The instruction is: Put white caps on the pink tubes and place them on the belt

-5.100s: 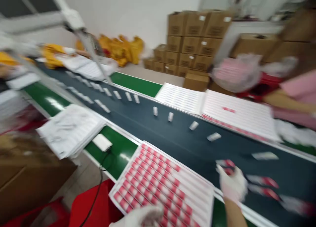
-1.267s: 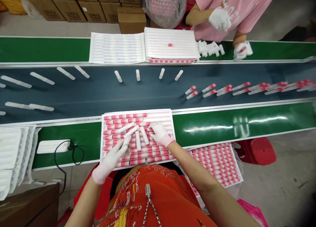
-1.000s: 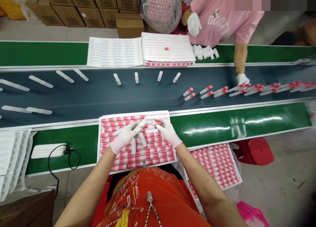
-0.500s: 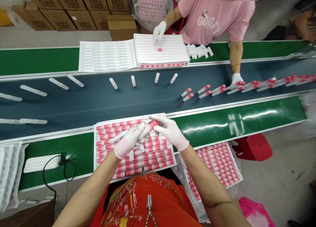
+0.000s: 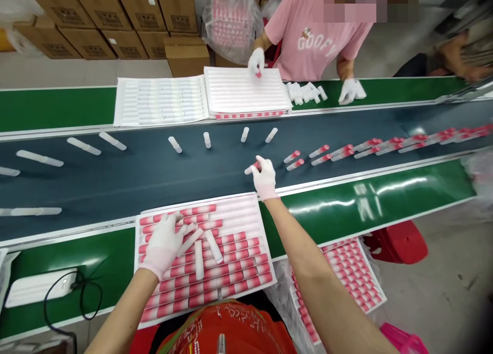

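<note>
My right hand (image 5: 265,178), in a white glove, reaches over the blue conveyor belt. Its thumb and fingers pinch a pink-and-white tube (image 5: 249,169) lying slantwise at the belt's surface. Over the left part of a white ridged tray (image 5: 242,212) is my gloved left hand (image 5: 165,243). A slim white tube (image 5: 194,238) sticks out from its grip, while its fingertips reach down to the rows of pink-and-white tubes (image 5: 231,269). Two loose white pieces (image 5: 199,261) lie on top of these rows, just right of that hand.
Pink-tipped tubes (image 5: 319,151) stand along the belt (image 5: 154,174) at right; white tubes (image 5: 82,146) lie at left. Across it, a gloved co-worker (image 5: 319,40) works beside white trays (image 5: 162,102). A white device (image 5: 42,287) with a cable sits left; another filled tray (image 5: 346,277) is below right.
My hands have parted: the right carried the pink-and-white tube forward onto the belt, the left moved down-left over the tray. The co-worker's hand withdrew from the belt; the other picked up a small pink piece.
</note>
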Action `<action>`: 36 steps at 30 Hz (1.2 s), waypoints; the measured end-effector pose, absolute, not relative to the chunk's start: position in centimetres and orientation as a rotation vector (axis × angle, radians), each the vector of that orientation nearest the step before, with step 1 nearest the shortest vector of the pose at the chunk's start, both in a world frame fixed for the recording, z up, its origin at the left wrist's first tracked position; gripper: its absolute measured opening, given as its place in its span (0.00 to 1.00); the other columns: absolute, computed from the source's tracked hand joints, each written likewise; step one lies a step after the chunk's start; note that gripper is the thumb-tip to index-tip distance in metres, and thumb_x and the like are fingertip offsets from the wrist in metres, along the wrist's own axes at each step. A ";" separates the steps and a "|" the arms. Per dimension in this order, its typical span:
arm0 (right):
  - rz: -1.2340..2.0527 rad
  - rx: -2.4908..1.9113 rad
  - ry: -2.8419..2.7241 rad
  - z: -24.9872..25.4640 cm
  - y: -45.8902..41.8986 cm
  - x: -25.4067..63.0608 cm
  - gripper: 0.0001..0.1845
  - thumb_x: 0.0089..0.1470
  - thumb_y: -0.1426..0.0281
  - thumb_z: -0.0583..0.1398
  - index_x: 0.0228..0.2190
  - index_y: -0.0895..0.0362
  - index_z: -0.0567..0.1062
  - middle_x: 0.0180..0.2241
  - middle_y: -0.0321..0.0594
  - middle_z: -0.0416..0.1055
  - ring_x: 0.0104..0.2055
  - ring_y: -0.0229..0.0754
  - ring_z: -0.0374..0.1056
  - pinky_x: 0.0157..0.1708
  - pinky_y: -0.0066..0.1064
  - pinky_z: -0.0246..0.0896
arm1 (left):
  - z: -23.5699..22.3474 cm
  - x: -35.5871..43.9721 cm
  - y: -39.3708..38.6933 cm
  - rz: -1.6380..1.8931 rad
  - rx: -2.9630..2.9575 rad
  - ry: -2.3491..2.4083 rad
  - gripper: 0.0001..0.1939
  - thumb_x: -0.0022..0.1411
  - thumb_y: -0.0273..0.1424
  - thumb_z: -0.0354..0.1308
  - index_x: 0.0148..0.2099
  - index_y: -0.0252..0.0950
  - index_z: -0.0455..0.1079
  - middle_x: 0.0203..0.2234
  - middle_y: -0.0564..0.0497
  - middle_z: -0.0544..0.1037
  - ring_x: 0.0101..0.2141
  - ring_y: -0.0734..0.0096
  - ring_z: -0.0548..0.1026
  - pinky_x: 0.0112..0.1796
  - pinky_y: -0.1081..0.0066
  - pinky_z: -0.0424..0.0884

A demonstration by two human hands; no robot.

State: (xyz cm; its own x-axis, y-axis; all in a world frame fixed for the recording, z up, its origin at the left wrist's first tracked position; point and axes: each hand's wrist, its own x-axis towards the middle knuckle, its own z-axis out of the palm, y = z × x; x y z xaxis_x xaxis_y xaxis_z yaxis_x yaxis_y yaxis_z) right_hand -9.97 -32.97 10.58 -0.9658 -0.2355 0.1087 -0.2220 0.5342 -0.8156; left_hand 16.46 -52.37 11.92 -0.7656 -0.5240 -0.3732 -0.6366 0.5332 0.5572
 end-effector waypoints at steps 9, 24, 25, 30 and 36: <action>-1.031 -0.639 2.597 4.2 -38.3 -12.5 0.30 0.55 0.75 0.60 0.60 0.58 0.69 0.46 0.45 0.68 0.43 0.44 0.69 0.53 0.40 0.65 | 10.2 19.9 -51.3 0.746 -0.968 2.622 0.16 0.63 0.36 0.57 0.50 0.34 0.73 0.46 0.39 0.78 0.49 0.49 0.74 0.50 0.58 0.68; -0.702 -1.274 2.374 3.7 -36.3 2.5 0.14 0.57 0.76 0.60 0.46 0.59 0.76 0.51 0.53 0.71 0.51 0.56 0.63 0.55 0.50 0.61 | 11.1 17.8 -52.1 1.356 -1.053 2.478 0.10 0.68 0.35 0.48 0.44 0.38 0.68 0.30 0.52 0.72 0.31 0.65 0.71 0.35 0.66 0.67; -0.780 -1.208 2.352 3.6 -36.5 2.6 0.12 0.55 0.78 0.60 0.43 0.59 0.76 0.48 0.51 0.72 0.51 0.55 0.64 0.56 0.50 0.60 | 11.8 17.5 -51.8 1.433 -1.079 2.444 0.10 0.68 0.36 0.49 0.44 0.38 0.68 0.29 0.52 0.71 0.31 0.65 0.71 0.36 0.66 0.68; -1.206 -0.864 2.191 6.5 -35.7 2.1 0.14 0.57 0.76 0.57 0.46 0.56 0.73 0.46 0.45 0.74 0.47 0.46 0.69 0.50 0.42 0.67 | 14.4 16.2 -50.7 1.927 -0.920 2.200 0.15 0.68 0.43 0.51 0.45 0.37 0.65 0.33 0.52 0.70 0.36 0.68 0.71 0.41 0.68 0.71; -1.658 -0.585 1.620 13.9 -34.1 0.5 0.18 0.56 0.67 0.63 0.49 0.54 0.73 0.47 0.43 0.74 0.42 0.42 0.72 0.40 0.35 0.71 | 15.7 15.4 -50.0 2.150 -0.689 1.926 0.28 0.69 0.49 0.50 0.60 0.34 0.65 0.30 0.53 0.68 0.26 0.75 0.64 0.29 0.72 0.67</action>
